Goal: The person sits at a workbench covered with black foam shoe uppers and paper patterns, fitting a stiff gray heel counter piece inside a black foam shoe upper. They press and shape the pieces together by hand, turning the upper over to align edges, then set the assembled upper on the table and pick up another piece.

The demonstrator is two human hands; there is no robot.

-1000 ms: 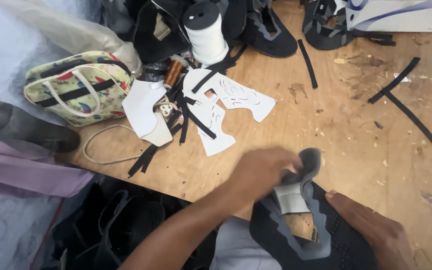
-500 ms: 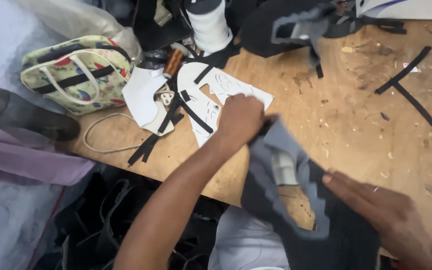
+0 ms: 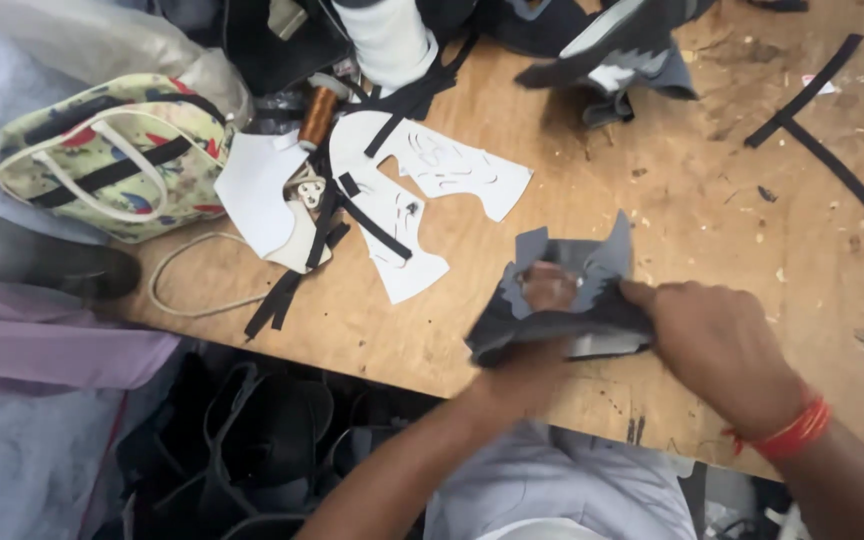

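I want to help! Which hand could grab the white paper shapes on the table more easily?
Probably the left. The left hand is tucked under the dark shoe piece, nearest the white paper shapes. The right hand grips that piece's far edge, farther away.

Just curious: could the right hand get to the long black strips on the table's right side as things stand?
Probably yes: bare wooden table lies between the right hand and the black strips, but that hand is gripping the dark shoe piece.
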